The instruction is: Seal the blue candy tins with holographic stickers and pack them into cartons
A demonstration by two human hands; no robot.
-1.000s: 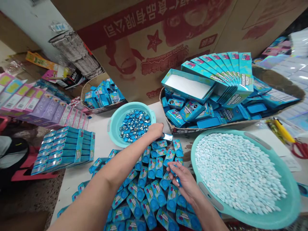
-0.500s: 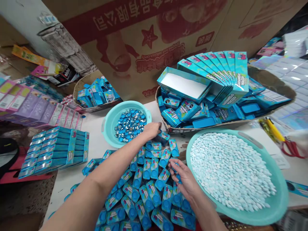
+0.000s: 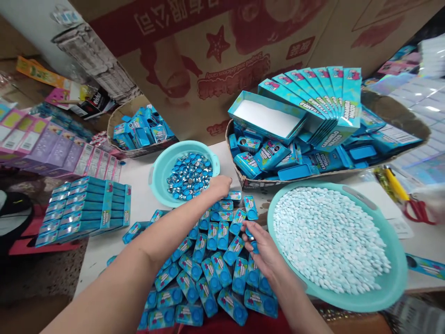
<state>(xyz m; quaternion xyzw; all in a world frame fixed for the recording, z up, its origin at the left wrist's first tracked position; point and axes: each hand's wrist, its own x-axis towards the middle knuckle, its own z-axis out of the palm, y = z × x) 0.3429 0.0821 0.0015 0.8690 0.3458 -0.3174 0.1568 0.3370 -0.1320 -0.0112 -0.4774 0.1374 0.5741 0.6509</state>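
Observation:
My left hand [image 3: 220,186] is curled closed between the small turquoise bowl [image 3: 156,188] and the cardboard tray of blue packs; its fingertips are hidden. Right beside it lies a blue candy case [image 3: 232,195] at the top of the spread. My right hand [image 3: 262,248] is closed around a few small round blue-and-silver caps [image 3: 251,237], just above the rows of cases. Many printed blue candy cases [image 3: 222,234], each with a round blue recess at one end, cover the table between my forearms. The small bowl holds loose round caps [image 3: 193,174].
A large turquoise basin [image 3: 396,283] of pale blue candies [image 3: 330,236] stands at the right. Behind it sits a cardboard tray [image 3: 253,183] with blue packs and fanned display boxes [image 3: 320,102]. Stacked blue boxes [image 3: 90,206] stand left; red-handled scissors [image 3: 419,211] lie far right.
The blue case that was tilted under my left hand now lies flat beside it, and that hand has drawn slightly up. My right hand still holds the caps. The view has shifted slightly.

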